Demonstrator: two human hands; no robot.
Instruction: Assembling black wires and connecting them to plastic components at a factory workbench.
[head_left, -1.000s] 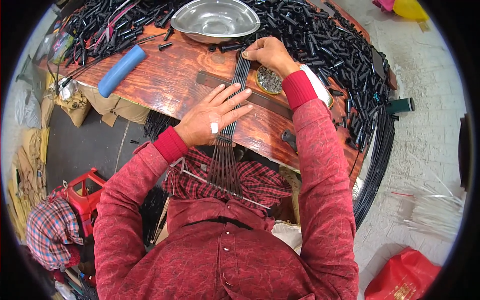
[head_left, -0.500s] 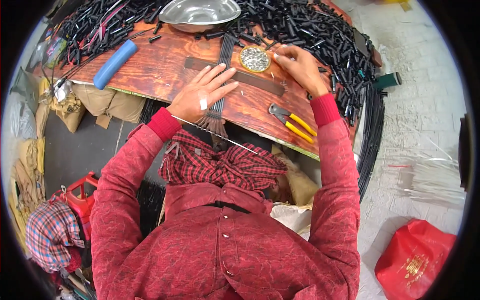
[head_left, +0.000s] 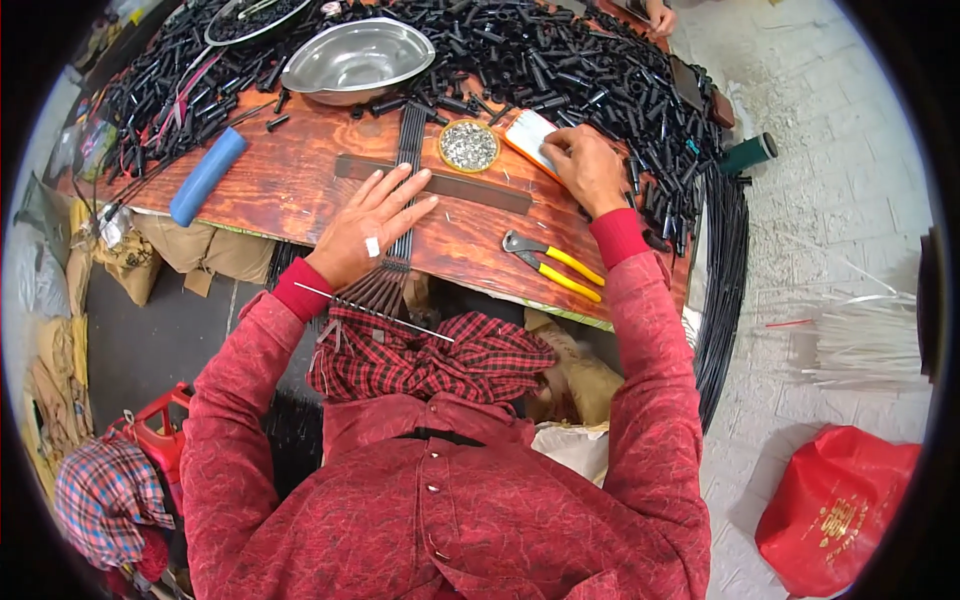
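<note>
Black rods [head_left: 411, 135] cross a brown bar [head_left: 470, 189] on the wooden tabletop [head_left: 300, 140], apparently being steadied under the spread left hand [head_left: 365, 222]; the right hand [head_left: 588, 165] curls at a white pad [head_left: 527, 132], grip unclear; the next move likely calls for fine pinching.

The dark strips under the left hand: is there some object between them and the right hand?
Yes. On the table, straight across between the dark strips and the right hand, lie two things: the round dish of small metal pieces, nearer the strips, and the white, orange-edged pad, nearer the hand.
</note>
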